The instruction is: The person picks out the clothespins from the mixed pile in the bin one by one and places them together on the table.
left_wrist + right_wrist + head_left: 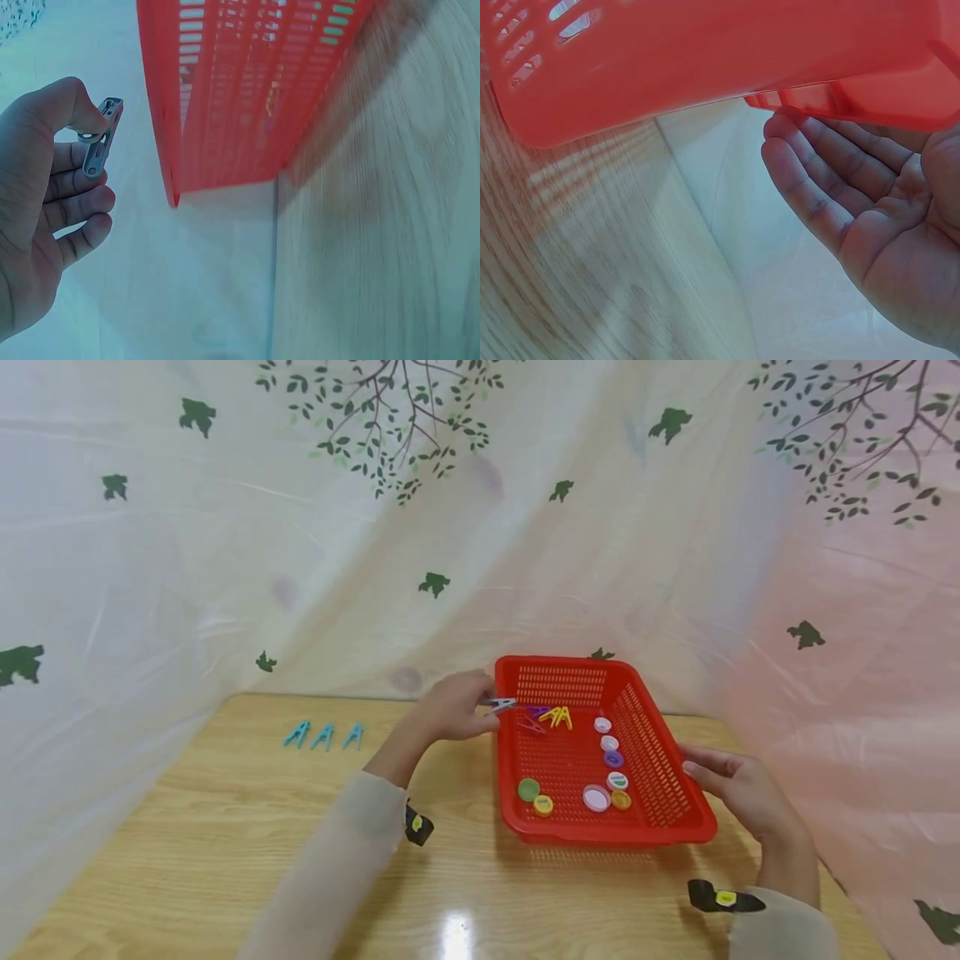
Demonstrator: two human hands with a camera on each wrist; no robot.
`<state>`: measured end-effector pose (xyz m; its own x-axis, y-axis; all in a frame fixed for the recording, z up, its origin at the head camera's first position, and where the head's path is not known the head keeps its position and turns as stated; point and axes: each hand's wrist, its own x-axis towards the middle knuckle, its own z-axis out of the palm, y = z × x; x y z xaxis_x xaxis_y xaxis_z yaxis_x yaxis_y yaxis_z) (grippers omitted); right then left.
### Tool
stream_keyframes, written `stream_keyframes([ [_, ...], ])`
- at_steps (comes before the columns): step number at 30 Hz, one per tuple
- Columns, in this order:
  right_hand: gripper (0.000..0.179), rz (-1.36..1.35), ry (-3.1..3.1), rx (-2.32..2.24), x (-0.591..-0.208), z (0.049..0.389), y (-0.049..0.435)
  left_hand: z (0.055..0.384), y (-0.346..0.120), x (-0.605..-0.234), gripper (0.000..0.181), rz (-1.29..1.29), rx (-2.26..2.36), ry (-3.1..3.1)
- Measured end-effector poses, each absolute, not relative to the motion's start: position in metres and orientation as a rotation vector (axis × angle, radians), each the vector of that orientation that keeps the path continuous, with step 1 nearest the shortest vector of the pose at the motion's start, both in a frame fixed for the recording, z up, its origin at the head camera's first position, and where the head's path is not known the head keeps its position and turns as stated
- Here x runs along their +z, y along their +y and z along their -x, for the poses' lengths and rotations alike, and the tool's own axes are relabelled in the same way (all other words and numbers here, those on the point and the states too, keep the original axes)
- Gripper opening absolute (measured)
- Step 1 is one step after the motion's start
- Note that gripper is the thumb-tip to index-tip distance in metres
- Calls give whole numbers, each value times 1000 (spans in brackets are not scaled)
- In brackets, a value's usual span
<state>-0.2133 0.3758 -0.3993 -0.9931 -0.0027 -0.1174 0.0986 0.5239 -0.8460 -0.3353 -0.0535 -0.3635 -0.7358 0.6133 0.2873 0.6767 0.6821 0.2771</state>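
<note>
One grey clothespin (502, 702) sits pinched in the left hand (453, 706), by the near-left rim of the red basket (600, 836). I see the right hand (750, 793) gripping the opposite rim. Three turquoise clothespins (324, 737) lie on the wood-grain table (225, 835); behind hangs a leaf-patterned sheet (360, 568). Print on one white cap (617, 781) is too small for me to read.

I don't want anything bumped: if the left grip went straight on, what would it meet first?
Probably the left rim of the red, rectangular plastic basket, though the left grip, pinching a slim grey clothespin, may pass above; height is unclear.
</note>
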Motion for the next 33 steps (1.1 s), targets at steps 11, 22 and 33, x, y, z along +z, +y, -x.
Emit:
stream_keyframes([
  [11, 74, -126, 2624, -1476, -398, 214, 375, 328, -104, -372, 26, 1003, -557, -2674],
  [22, 73, -148, 2628, -1466, -398, 212, 374, 326, -137, -388, 29, 874, -569, -2732],
  [33, 72, -141, 2621, -1484, -399, 213, 374, 323, -162, -405, 32, 677, -654, -2844],
])
